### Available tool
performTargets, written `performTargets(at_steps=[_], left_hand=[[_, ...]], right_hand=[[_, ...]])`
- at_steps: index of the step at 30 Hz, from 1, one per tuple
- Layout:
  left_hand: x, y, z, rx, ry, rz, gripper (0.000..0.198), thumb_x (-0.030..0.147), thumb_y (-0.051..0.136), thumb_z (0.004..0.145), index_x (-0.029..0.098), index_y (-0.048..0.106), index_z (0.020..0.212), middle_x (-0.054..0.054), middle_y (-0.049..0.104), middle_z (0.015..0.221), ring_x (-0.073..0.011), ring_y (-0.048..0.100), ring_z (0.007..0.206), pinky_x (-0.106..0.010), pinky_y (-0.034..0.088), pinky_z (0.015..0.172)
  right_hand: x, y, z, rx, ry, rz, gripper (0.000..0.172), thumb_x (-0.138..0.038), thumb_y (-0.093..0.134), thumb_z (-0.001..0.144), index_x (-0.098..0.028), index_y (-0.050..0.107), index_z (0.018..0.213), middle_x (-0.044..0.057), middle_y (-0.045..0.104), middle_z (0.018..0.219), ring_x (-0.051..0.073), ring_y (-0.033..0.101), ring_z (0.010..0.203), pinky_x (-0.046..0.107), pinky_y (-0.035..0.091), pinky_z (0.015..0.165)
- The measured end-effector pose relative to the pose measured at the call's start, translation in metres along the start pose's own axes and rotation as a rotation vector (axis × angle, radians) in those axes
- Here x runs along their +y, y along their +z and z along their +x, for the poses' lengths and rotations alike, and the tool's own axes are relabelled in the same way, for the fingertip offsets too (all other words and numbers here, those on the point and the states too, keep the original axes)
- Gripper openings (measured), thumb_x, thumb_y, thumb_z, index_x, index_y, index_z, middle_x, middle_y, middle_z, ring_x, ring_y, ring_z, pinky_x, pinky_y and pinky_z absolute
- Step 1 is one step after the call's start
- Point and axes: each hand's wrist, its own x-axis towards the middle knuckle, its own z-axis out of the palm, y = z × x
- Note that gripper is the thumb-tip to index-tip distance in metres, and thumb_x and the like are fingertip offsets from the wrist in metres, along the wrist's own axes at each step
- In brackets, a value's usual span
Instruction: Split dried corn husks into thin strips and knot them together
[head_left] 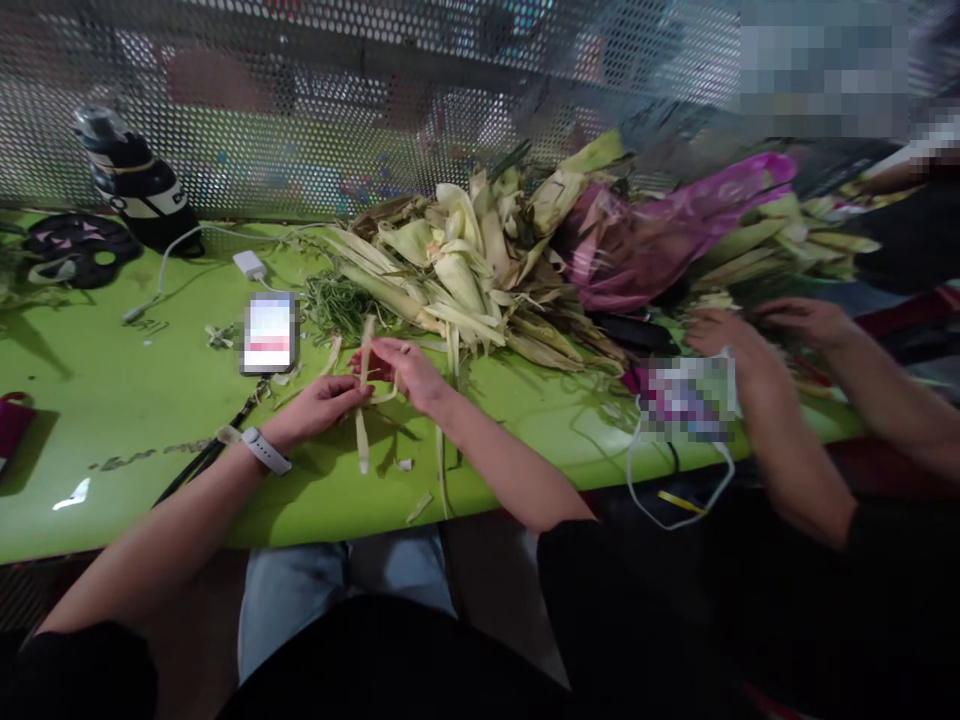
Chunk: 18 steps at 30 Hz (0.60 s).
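Observation:
Between my two hands, above the green table (pixel 315 510), are pale strips of corn husk (pixel 363 440). My left hand (pixel 330 402), with a white watch on its wrist, pinches one strip that hangs down toward the table's front. Close against it, my right hand (pixel 409 368) has its fingers bent around husk strips near their crossing. A big heap of corn husks (pixel 465 270) lies just beyond my hands. Beside the heap sits a tangle of thin green strands (pixel 341 303). A lit phone (pixel 269 335) lies left of my hands.
A dark bottle (pixel 142 190) stands at the back left by the perforated metal screen (pixel 285 130), near a white cable (pixel 166 262). A pink plastic bag (pixel 637 240) rests against the husks. At the right, another person's hands (pixel 724 345) work over the table.

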Motion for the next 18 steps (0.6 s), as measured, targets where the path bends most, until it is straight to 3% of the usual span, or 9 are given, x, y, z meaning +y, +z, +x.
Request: performTargets(at_steps=[3, 6, 11, 18], left_hand=[[-0.002, -0.003, 0.002, 0.196, 0.027, -0.136, 0.034, 0.049, 0.062, 0.086, 0.016, 0.065, 0.082, 0.004, 0.047, 0.054, -0.0072, 0.038, 0.046, -0.021, 0.025, 0.044], [-0.005, -0.007, 0.005, 0.333, 0.092, -0.269, 0.034, 0.048, 0.067, 0.083, 0.016, 0.062, 0.076, 0.004, 0.047, 0.055, -0.007, 0.04, 0.047, -0.021, 0.028, 0.045], [-0.006, -0.01, 0.006, 0.234, 0.037, -0.15, 0.035, 0.048, 0.07, 0.081, 0.014, 0.066, 0.076, 0.004, 0.046, 0.055, -0.0063, 0.037, 0.047, -0.021, 0.026, 0.044], [-0.005, -0.008, 0.003, 0.174, 0.062, -0.027, 0.032, 0.045, 0.068, 0.084, 0.014, 0.072, 0.085, 0.002, 0.049, 0.058, -0.0072, 0.038, 0.05, -0.022, 0.025, 0.045]], right_hand=[[-0.005, -0.002, -0.001, -0.048, 0.01, 0.026, 0.047, -0.062, 0.066, 0.079, -0.018, 0.074, 0.095, 0.007, 0.075, 0.095, 0.017, 0.069, 0.084, 0.032, 0.057, 0.078], [-0.003, 0.001, -0.002, -0.052, -0.051, -0.108, 0.038, -0.052, 0.072, 0.078, -0.019, 0.075, 0.097, 0.005, 0.075, 0.097, 0.017, 0.069, 0.092, 0.034, 0.054, 0.091], [0.009, 0.005, 0.0, 0.07, -0.281, -0.288, 0.024, -0.043, 0.074, 0.077, -0.021, 0.076, 0.087, 0.004, 0.074, 0.097, 0.017, 0.067, 0.094, 0.035, 0.052, 0.094], [0.01, 0.003, 0.0, 0.113, -0.35, -0.367, 0.027, -0.048, 0.072, 0.078, -0.022, 0.074, 0.074, 0.002, 0.071, 0.083, 0.017, 0.066, 0.087, 0.032, 0.051, 0.087]])
